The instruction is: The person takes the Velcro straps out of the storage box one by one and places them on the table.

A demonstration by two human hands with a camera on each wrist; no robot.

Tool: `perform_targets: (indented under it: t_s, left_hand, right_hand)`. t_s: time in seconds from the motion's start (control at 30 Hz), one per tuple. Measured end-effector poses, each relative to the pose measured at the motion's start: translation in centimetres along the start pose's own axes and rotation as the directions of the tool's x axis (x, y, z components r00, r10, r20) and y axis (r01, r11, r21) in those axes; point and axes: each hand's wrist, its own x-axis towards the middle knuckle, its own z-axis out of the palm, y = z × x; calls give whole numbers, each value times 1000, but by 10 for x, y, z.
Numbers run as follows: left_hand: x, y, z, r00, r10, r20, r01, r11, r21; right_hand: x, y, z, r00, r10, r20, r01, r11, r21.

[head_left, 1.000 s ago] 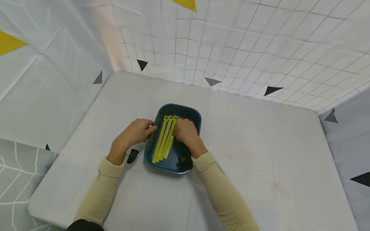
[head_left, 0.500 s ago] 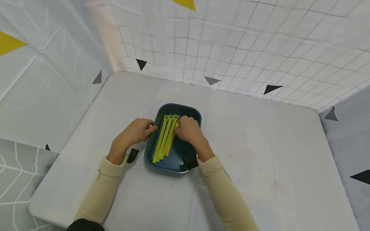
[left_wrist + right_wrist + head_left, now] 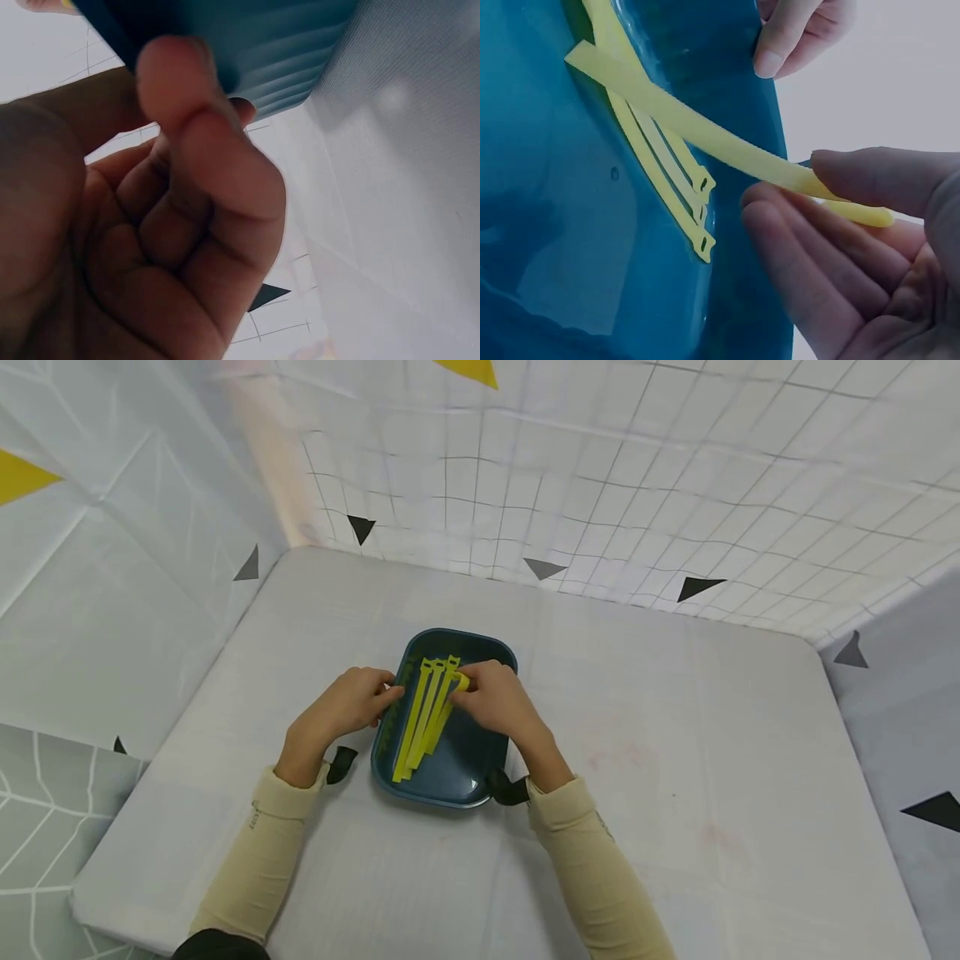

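A dark teal rectangular tray (image 3: 463, 768) stands on the white table. My left hand (image 3: 348, 702) pinches its left rim between thumb and fingers; the left wrist view shows the thumb (image 3: 82, 112) and bent index finger at the tray wall (image 3: 277, 52). Several yellow-green hook-and-loop cable ties (image 3: 414, 718) lie side by side inside, their slotted heads (image 3: 703, 244) at the far end. Over the tray, my right hand (image 3: 501, 697) pinches one more cable tie (image 3: 697, 131) between thumb and fingers. Its end bends back in the hand, while its free tail crosses above the others.
White table surface (image 3: 675, 735) surrounds the tray. A gridded white sheet (image 3: 570, 485) rises behind it, and another white sheet (image 3: 112, 593) hangs at the left. Black wrist-worn pieces are at the left wrist (image 3: 341, 765) and right wrist (image 3: 510, 789).
My right hand has shifted slightly right and towards me, drawing the pinched cable tie so that its bent end now shows as a loop. The left hand stays at the rim.
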Motion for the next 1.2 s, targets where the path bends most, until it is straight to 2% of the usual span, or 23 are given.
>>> perform_targets:
  t_s: [0.17,0.33,0.43,0.63,0.8,0.9,1.1,1.2]
  left_hand:
    - [1,-2,1,1000,11,-2,-11,1000,8]
    - [1,-2,2,1000,21,-7,-21,1000,10]
    - [1,0,2,1000,29,-7,-29,1000,4]
    - [0,0,3,1000,13,-14,-13,1000,23]
    - [-3,7,4,997,-35,-76,43,994,104]
    - [-4,9,5,994,-49,-100,60,991,115]
    - [-3,10,7,993,-25,-111,39,991,126]
    - [-4,15,10,983,34,-183,1,983,184]
  right_hand:
    - [-2,3,-1,1000,-8,-16,10,993,121]
    - [-8,5,-8,1000,-16,-10,18,957,290]
    - [-12,5,-15,1000,-27,13,21,938,347]
    - [-18,6,-22,998,-24,51,4,935,354]
    - [-19,9,-19,998,-29,64,3,926,377]
    - [-20,9,-17,998,-26,59,2,925,380]
    - [-22,10,-14,1000,-9,26,-2,928,373]
    - [-22,11,-12,1000,-3,-2,4,917,399]
